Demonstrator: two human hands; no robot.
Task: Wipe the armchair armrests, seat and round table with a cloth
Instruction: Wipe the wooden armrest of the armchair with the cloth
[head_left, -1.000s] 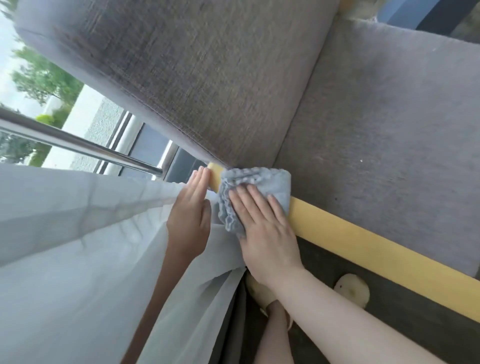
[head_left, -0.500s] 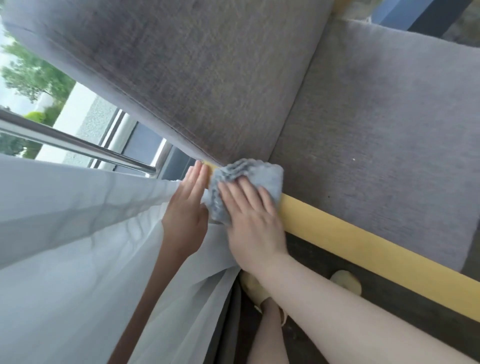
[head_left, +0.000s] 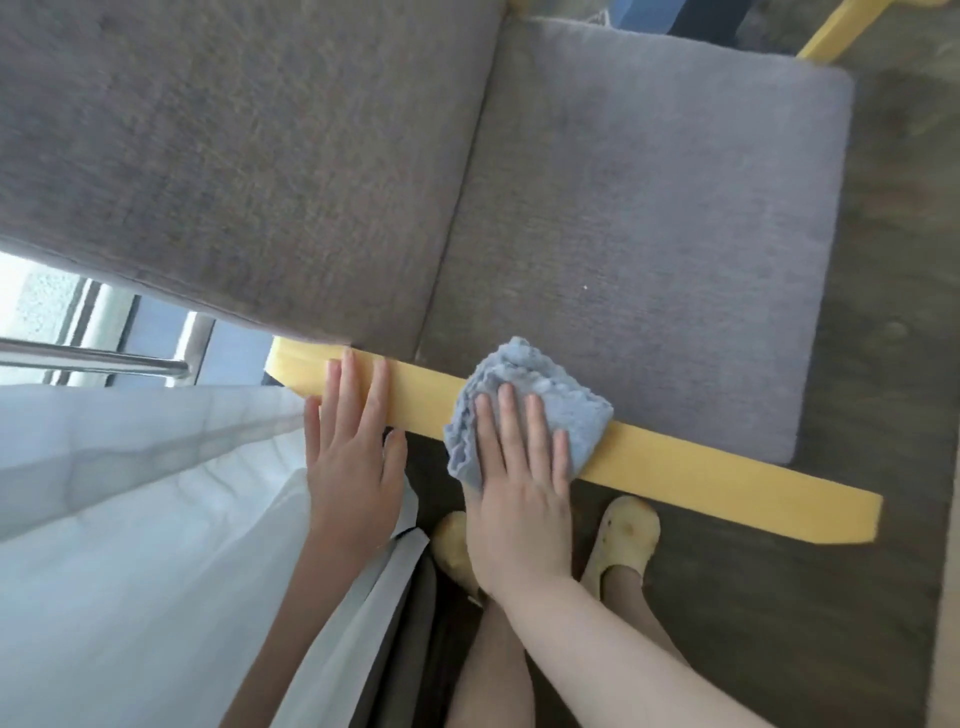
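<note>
Both hands sit farther along the armrest (head_left: 701, 470) than a second ago. Then the cloth (head_left: 540, 400) was bunched at the armrest's back end, against the backrest (head_left: 249, 156); now it lies about a third of the way toward the front tip, and the bare yellow wood behind it shows. The right hand (head_left: 519, 493) lies flat on the cloth, fingers straight and close together, pressing it down onto the wood. The left hand (head_left: 353, 462), which was holding the curtain (head_left: 130, 519) back beside the cloth, now rests open with straight, slightly spread fingers, the fingertips on the armrest near its back end and the palm over the curtain's edge. The two hands are apart, with a strip of bare armrest between them.

The white curtain fills the lower left and hangs just beside the armrest's back end. A metal rail (head_left: 93, 361) and window lie behind it. Two feet in yellow slippers (head_left: 626, 535) stand on the dark floor (head_left: 883, 364) under the armrest.

The cloth is blue-grey, soft and crumpled, folded into a rough square that overlaps both edges of the armrest and touches the grey seat (head_left: 649, 234).
</note>
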